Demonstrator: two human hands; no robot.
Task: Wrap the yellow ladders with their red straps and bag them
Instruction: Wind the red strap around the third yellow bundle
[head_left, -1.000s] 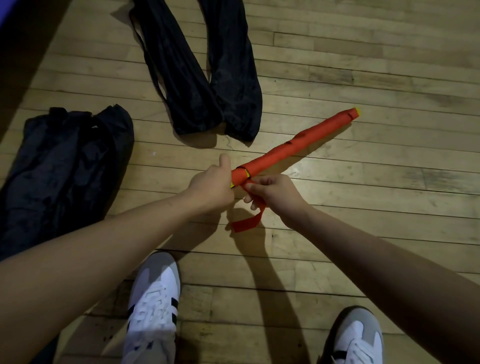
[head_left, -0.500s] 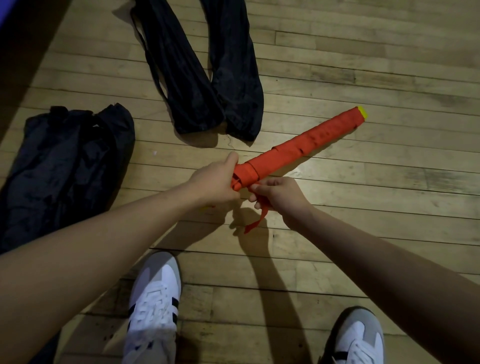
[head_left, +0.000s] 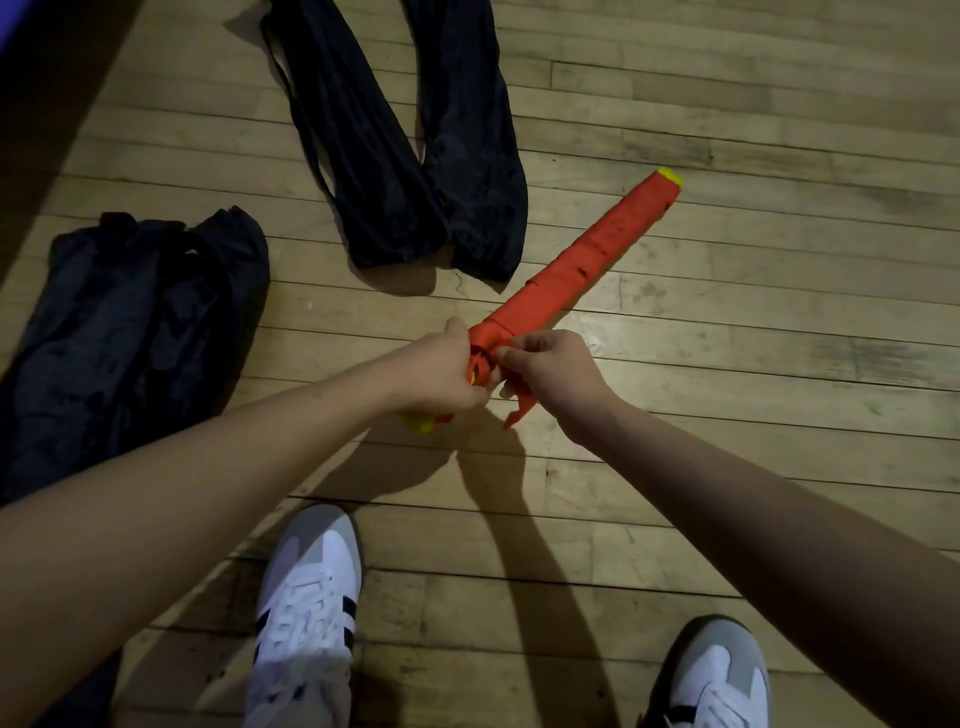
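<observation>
Both hands meet at the near end of the rolled ladder, a little above the middle of the view. Our left hand (head_left: 436, 371) wraps its curled fingers around that end of the ladder (head_left: 576, 265), thumb lying along the top. Our right hand (head_left: 550, 371) sits just beside it at 3 o'clock, fingers curled and pinching the loose end of the red strap (head_left: 519, 410), whose short tail hangs down below the hand. The two hands almost touch over the strap.

From our grip the ladder runs out toward 1 o'clock, held above the wooden floor (head_left: 779, 322), wound in red along nearly its whole length. A bit of yellow shows at the far tip, and another bit of yellow peeks out under our left hand at 6 o'clock of the grip.

Two black bags (head_left: 405, 171) lie side by side and flat on the floor at 11 o'clock from the hands, their near ends close to the ladder but apart from it. A bulkier black bag (head_left: 130, 332) lies at 9 o'clock, well apart from our hands. We see our two white shoes (head_left: 306, 618) at 6 o'clock, standing on the boards.
</observation>
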